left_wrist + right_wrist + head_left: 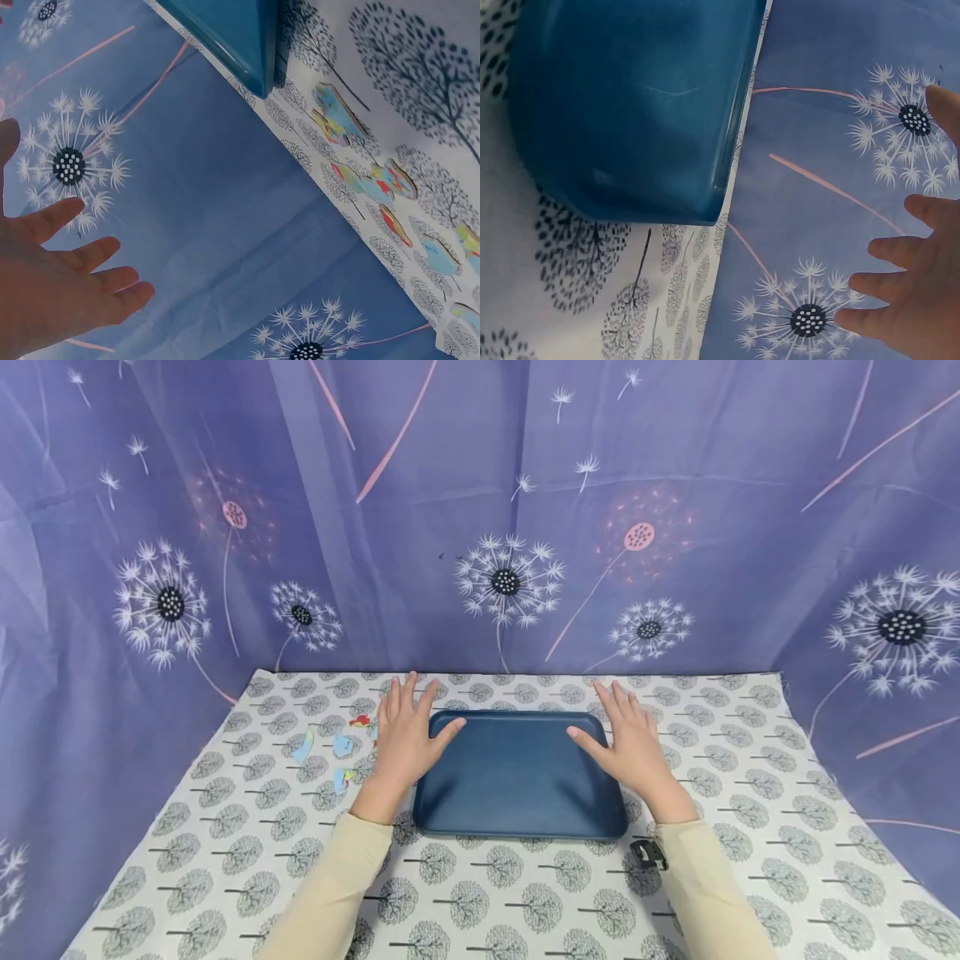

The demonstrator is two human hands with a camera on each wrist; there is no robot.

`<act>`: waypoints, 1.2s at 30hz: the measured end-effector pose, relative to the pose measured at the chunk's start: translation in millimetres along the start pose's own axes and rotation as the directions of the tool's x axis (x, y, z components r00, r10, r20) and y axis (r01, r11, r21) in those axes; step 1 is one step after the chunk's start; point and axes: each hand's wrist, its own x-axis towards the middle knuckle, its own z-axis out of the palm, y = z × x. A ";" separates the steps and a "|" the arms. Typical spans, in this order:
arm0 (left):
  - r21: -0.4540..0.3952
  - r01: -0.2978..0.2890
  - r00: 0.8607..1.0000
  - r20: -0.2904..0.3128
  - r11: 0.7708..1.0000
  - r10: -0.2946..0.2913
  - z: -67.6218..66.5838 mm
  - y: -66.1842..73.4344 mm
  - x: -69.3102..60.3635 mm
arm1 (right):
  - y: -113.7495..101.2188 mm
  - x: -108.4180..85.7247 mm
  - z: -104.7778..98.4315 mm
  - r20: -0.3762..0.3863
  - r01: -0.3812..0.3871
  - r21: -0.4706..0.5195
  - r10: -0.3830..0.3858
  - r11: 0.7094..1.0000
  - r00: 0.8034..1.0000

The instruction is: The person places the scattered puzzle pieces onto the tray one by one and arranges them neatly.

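A dark blue rectangular tray (517, 777) lies on the patterned cloth between my two hands, with nothing in it. My left hand (408, 739) is held over the tray's left edge, fingers spread and thumb pointing inward. Over the right edge, my right hand (630, 747) is spread in the same way. Neither hand holds anything. Left of my left hand lie several small flat colourful pieces, among them a light blue one (342, 744) and a red one (361, 721). In the left wrist view more pieces (394, 225) show, some partly overlapping.
The table is covered by a white cloth (480, 902) printed with grey trees. A purple-blue curtain (420, 527) with dandelions rises behind it and at both sides. Beside the right sleeve is a small black object (649, 854), perhaps a wrist strap part.
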 end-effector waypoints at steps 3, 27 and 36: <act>-0.038 -0.011 1.000 -0.028 0.999 0.010 -2.9 -3.1 1.3 | 2.5 0.4 -1.1 -0.017 0.012 0.049 -0.011 0.999 1.000; -0.436 0.347 0.936 0.112 0.830 -0.333 -6.1 -53.2 6.0 | 31.8 -11.4 -4.0 0.160 -0.222 0.447 0.166 0.867 0.973; -0.394 0.480 0.876 0.269 0.784 -0.400 8.3 -65.4 7.9 | 37.2 -15.1 -0.6 0.211 -0.317 0.560 0.238 0.766 0.948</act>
